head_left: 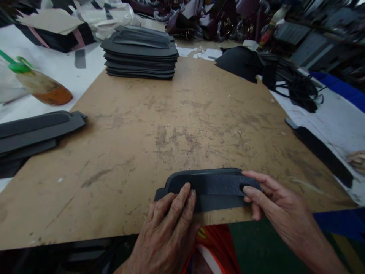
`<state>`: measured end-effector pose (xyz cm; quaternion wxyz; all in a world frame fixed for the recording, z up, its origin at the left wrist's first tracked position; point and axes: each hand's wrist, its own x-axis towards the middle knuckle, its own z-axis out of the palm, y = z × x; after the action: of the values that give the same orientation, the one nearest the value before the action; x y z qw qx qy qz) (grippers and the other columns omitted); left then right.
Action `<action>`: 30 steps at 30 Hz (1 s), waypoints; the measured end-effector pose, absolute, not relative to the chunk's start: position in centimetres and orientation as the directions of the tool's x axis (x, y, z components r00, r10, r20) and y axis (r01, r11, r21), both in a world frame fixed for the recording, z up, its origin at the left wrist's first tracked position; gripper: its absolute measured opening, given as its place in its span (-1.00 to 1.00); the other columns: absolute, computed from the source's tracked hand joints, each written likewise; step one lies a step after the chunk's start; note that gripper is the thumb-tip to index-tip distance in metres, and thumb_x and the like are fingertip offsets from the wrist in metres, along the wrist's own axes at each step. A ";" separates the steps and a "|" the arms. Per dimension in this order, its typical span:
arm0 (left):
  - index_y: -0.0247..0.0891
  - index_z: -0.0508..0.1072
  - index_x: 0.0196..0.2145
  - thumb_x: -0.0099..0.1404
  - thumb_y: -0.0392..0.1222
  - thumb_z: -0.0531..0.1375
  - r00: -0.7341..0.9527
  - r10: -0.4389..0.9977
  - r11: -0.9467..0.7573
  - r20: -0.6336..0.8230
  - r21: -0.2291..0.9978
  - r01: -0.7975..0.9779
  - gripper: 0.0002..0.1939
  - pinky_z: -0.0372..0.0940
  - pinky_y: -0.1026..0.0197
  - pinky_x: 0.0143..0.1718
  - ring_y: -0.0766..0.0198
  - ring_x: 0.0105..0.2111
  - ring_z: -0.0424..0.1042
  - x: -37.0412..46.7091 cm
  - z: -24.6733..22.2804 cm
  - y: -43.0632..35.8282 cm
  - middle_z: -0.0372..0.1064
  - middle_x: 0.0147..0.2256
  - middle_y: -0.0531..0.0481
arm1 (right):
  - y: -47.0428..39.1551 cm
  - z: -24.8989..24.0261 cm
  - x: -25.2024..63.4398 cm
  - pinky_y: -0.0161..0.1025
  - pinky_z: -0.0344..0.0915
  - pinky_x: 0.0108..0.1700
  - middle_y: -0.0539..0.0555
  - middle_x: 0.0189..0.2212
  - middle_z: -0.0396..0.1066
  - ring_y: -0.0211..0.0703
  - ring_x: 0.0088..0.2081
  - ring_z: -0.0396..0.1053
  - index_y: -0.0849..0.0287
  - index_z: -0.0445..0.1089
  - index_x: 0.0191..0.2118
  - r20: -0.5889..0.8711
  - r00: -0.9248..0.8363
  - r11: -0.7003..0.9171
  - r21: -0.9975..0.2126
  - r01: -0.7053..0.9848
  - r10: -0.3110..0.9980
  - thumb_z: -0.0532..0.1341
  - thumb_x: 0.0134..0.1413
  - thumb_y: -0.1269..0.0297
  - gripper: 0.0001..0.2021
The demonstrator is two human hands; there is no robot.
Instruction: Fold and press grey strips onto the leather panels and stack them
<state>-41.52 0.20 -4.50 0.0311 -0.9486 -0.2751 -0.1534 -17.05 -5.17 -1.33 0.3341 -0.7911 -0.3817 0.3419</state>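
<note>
A dark leather-like panel (208,202) lies at the front edge of the board, with a long rounded black strip (219,184) on top of it. My left hand (168,228) rests on the panel's left half, fingers stretched out and fingertips pressing down on the strip. At the other end, my right hand (273,201) pinches the strip's right end, thumb on top and the other fingers behind and below. The strip's underside is hidden, so I cannot tell whether that end is lifted off the panel.
A tall stack of black panels (139,62) stands at the back of the brown board (182,110). More panels (34,133) lie at the left, near a green-capped bottle (42,85). At the right are a long black tool or strip (322,152) and dark pieces (239,61).
</note>
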 end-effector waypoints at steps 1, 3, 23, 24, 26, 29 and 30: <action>-0.40 0.26 0.14 0.39 -0.22 -0.07 0.795 0.516 -0.846 0.318 0.047 0.531 -0.58 0.30 0.10 -0.10 0.11 -0.03 0.39 -41.6 -4.6 0.3 0.25 0.14 -0.20 | -5.1 -1.4 -17.1 -0.28 0.36 -0.37 -0.10 -0.80 0.29 -0.15 -0.50 0.43 0.19 0.31 0.01 -0.282 0.482 -0.481 -0.800 0.358 0.829 0.19 0.01 -0.04 -0.49; -0.36 0.28 0.14 0.38 -0.20 -0.06 0.778 0.535 -0.839 0.329 0.101 0.534 -0.58 0.28 0.12 -0.08 0.14 -0.03 0.39 -41.6 -4.7 0.5 0.25 0.14 -0.17 | -5.0 -1.4 -17.2 -0.28 0.38 -0.34 -0.12 -0.81 0.28 -0.18 -0.53 0.41 0.18 0.32 -0.01 -0.273 0.493 -0.470 -0.816 0.336 0.826 0.19 0.01 -0.02 -0.52; -0.32 0.34 0.07 0.38 -0.11 0.01 0.757 0.527 -0.843 0.387 0.124 0.523 -0.62 0.12 0.18 0.00 0.19 -0.03 0.37 -41.5 -5.5 0.8 0.32 0.10 -0.12 | -4.3 -0.9 -15.5 -0.29 0.34 -0.41 -0.01 -0.43 0.47 -0.22 -0.46 0.43 0.05 0.41 -0.09 -0.048 0.437 -0.374 -0.607 0.701 0.898 0.16 0.09 0.08 -0.70; -0.32 0.33 0.08 0.38 -0.12 0.01 0.759 0.522 -0.844 0.389 0.112 0.524 -0.61 0.13 0.17 -0.01 0.19 -0.04 0.37 -41.6 -5.6 0.8 0.31 0.10 -0.12 | -4.2 -1.0 -15.5 -0.29 0.34 -0.41 -0.01 -0.44 0.46 -0.22 -0.46 0.43 0.06 0.41 -0.09 -0.043 0.435 -0.371 -0.604 0.706 0.899 0.16 0.09 0.09 -0.70; -0.35 0.32 0.08 0.38 -0.12 0.01 0.764 0.501 -0.850 0.406 0.069 0.521 -0.61 0.13 0.15 -0.02 0.16 -0.03 0.36 -41.6 -5.9 0.8 0.30 0.11 -0.17 | -4.2 -1.1 -15.4 -0.29 0.32 -0.41 -0.02 -0.46 0.44 -0.22 -0.46 0.42 0.08 0.40 -0.09 -0.034 0.430 -0.363 -0.599 0.714 0.902 0.15 0.09 0.10 -0.70; -0.37 0.32 0.09 0.37 -0.14 0.02 0.783 0.490 -0.854 0.384 0.030 0.519 -0.60 0.13 0.13 -0.02 0.13 -0.03 0.36 -41.8 -5.6 0.7 0.28 0.12 -0.21 | -4.3 -1.2 -15.3 -0.29 0.31 -0.41 -0.02 -0.46 0.45 -0.21 -0.45 0.42 0.07 0.40 -0.09 -0.041 0.425 -0.366 -0.587 0.722 0.904 0.16 0.09 0.08 -0.69; -0.36 0.32 0.10 0.37 -0.13 0.01 0.791 0.498 -0.853 0.357 0.036 0.521 -0.59 0.14 0.13 -0.01 0.14 -0.04 0.36 -41.8 -5.3 0.5 0.27 0.12 -0.20 | -4.4 -1.3 -15.2 -0.28 0.31 -0.42 -0.02 -0.46 0.46 -0.20 -0.45 0.42 0.06 0.41 -0.09 -0.045 0.430 -0.375 -0.578 0.725 0.902 0.16 0.08 0.06 -0.68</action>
<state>-41.84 0.54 -5.28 0.0322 -0.9457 -0.2692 -0.1795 -15.20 -4.38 -1.30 0.2453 -0.8092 -0.5025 0.1801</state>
